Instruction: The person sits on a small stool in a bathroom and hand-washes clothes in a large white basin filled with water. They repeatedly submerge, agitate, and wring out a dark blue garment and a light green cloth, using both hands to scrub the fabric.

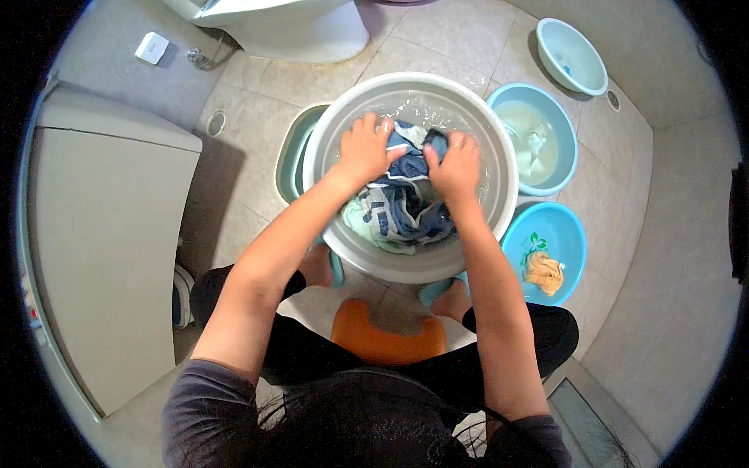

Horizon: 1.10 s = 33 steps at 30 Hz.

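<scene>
Evidently, a smooth orange stool (390, 343) stands just short of the near rim of a round grey plastic tub (421, 265), within which a pale green cloth (367, 224) and a sodden, crumpled blue-and-grey garment (406, 175) lie bunched. Left hand (367, 148) and right hand (458, 166) both grasp the garment's far folds, open water separating them from the far rim. Three round blue plastic basins (567, 243) line the right side; tiled floor (289, 82) runs onward to a glossy white toilet (304, 35).

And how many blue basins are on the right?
3: the pale basin farthest away, the cloudy-water basin in the middle, and the nearest basin with the orange cloth.
</scene>
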Tool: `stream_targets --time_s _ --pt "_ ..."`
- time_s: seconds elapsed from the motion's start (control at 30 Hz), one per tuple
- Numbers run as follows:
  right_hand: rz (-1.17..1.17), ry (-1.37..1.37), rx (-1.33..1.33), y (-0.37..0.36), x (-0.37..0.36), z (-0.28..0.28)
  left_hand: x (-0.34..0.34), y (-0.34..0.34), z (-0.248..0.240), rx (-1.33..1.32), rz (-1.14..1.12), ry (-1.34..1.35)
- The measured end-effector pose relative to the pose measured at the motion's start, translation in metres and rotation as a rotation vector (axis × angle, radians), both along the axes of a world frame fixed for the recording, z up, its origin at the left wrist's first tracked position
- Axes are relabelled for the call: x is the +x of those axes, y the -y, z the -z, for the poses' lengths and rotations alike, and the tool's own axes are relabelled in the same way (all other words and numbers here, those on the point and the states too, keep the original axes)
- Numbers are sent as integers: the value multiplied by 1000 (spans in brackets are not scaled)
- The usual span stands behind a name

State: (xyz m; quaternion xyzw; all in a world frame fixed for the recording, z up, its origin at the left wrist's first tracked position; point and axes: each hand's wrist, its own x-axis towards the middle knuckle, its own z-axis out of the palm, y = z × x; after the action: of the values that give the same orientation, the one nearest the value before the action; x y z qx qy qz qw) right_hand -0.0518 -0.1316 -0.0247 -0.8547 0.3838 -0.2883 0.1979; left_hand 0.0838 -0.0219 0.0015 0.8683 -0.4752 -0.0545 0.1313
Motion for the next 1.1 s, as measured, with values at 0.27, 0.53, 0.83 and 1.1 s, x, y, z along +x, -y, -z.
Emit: stream_targets --time_s 0.27,0.53,0.83,1.1 --pt "69 257 781 26 11 -18 11 -2 17 221 343 37" --pt "206 799 1165 33 -8 -51 23 -20 9 5 99 -347" --pt "-279 -240 163 -6 -1 24 0 -8 14 325 180 189" --pt "30 229 614 22 -10 -4 31 -6 6 204 231 -381"
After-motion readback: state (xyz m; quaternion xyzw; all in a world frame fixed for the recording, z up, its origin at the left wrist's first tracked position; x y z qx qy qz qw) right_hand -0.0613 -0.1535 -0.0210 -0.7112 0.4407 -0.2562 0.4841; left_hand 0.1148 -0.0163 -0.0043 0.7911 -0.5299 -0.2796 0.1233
